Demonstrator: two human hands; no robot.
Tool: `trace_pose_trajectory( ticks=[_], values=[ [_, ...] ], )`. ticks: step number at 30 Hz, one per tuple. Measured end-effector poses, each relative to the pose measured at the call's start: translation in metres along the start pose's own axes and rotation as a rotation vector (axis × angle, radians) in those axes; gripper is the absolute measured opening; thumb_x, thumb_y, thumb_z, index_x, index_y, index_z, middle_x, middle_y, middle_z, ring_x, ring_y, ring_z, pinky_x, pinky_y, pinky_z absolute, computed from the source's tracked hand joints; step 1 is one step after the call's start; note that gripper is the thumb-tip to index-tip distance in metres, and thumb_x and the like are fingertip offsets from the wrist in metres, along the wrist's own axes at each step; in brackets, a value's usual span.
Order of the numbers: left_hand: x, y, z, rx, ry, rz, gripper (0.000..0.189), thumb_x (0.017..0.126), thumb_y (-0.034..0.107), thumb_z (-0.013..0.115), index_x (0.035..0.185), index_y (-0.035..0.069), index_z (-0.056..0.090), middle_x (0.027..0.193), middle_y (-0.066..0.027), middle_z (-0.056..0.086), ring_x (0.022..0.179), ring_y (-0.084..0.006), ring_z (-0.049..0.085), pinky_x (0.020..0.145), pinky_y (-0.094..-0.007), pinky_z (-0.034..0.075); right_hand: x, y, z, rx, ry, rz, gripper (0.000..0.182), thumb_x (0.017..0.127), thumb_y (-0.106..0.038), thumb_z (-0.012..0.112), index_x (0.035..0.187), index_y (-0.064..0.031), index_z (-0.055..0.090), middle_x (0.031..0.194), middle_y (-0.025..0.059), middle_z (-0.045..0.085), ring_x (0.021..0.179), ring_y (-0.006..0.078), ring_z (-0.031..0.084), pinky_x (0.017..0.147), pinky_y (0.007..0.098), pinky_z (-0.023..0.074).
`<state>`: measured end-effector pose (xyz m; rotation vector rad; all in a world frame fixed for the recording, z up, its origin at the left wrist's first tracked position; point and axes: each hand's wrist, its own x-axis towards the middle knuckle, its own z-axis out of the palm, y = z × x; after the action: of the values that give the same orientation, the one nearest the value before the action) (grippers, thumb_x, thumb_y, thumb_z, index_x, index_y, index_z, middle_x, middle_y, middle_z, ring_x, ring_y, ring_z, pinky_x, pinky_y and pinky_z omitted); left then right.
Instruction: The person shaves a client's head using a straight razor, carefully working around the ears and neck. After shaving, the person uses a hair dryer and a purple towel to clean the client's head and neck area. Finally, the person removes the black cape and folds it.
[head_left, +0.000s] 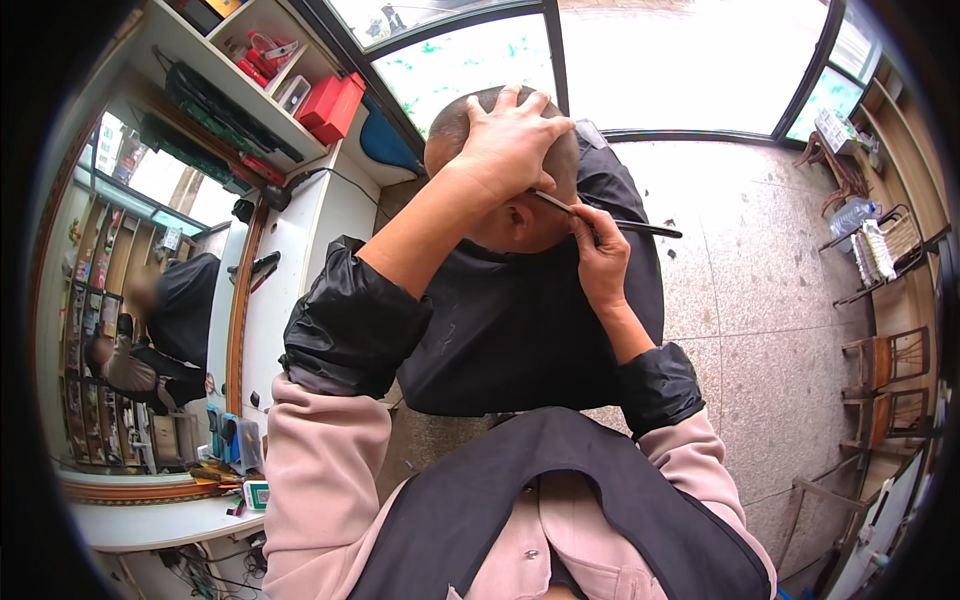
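Note:
A seated person's closely shorn head (498, 219) is before me, tilted to one side, with an ear facing up. My left hand (514, 139) rests spread on top of it, fingers apart. In my right hand (602, 251) is a straight razor (649, 228); its blade lies at the scalp just behind the ear, below my left thumb, and its black handle sticks out to the right. The blade's edge against the skin is too small to make out. A black barber's cape (525, 330) covers the seated person's body.
On the left, a wood-framed mirror (238, 337) stands above a white counter (150, 521). A shelf with red boxes (330, 105) and a hair dryer (277, 196) are at the upper left. Wooden chairs (885, 361) and a rack with towels (876, 251) line the right side, beyond the speckled floor (765, 300).

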<state>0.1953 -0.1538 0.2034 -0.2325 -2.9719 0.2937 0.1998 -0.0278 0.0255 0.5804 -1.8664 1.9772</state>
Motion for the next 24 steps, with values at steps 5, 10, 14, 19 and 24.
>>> trace_pose_trajectory(
  ticks=[5,10,14,19,24],
  values=[
    [0.0017,0.0004,0.0014,0.003,0.013,0.014,0.077,0.056,0.029,0.083,0.127,0.027,0.053,0.139,-0.0088,0.04,0.131,-0.0328,0.032,0.098,-0.0652,0.029,-0.0004,0.0028,0.0013,-0.013,0.03,-0.008,0.011,0.083,-0.004,0.063,0.095,-0.0034,0.065,0.083,0.0089,0.066,0.075,0.0191,0.063,0.068,0.0273,0.0475],
    [0.0003,-0.0007,0.0032,0.025,0.035,0.025,0.075,0.057,0.029,0.083,0.126,0.026,0.054,0.138,-0.0079,0.042,0.13,-0.0325,0.034,0.097,-0.0637,0.031,-0.001,0.002,0.0022,-0.065,0.018,-0.035,0.012,0.083,-0.004,0.064,0.095,-0.0039,0.065,0.084,0.0086,0.066,0.075,0.02,0.063,0.068,0.0275,0.0475],
    [0.0001,0.0,0.0029,0.034,0.042,0.022,0.075,0.056,0.03,0.083,0.125,0.026,0.054,0.137,-0.0077,0.042,0.13,-0.0319,0.035,0.097,-0.0634,0.031,-0.0009,0.0031,0.0026,-0.078,0.02,-0.059,0.012,0.083,-0.005,0.063,0.095,-0.0051,0.065,0.085,0.0076,0.066,0.075,0.0205,0.063,0.067,0.0279,0.0459],
    [0.0004,0.0001,0.0044,0.03,0.042,0.02,0.074,0.057,0.03,0.083,0.125,0.027,0.054,0.137,-0.0074,0.043,0.13,-0.0315,0.035,0.097,-0.0634,0.031,-0.0017,0.0006,0.0025,-0.089,0.013,-0.048,0.011,0.083,-0.007,0.063,0.095,-0.006,0.065,0.086,0.0066,0.066,0.075,0.0197,0.063,0.067,0.028,0.0441],
    [0.0005,0.0002,0.0036,0.028,0.039,0.019,0.073,0.057,0.03,0.082,0.125,0.027,0.055,0.135,-0.0066,0.043,0.13,-0.0305,0.036,0.097,-0.0631,0.031,-0.0012,0.003,0.0041,-0.067,0.025,-0.061,0.011,0.083,-0.007,0.064,0.094,-0.0067,0.065,0.085,0.0059,0.066,0.074,0.0197,0.063,0.066,0.0278,0.0433]
  ],
)
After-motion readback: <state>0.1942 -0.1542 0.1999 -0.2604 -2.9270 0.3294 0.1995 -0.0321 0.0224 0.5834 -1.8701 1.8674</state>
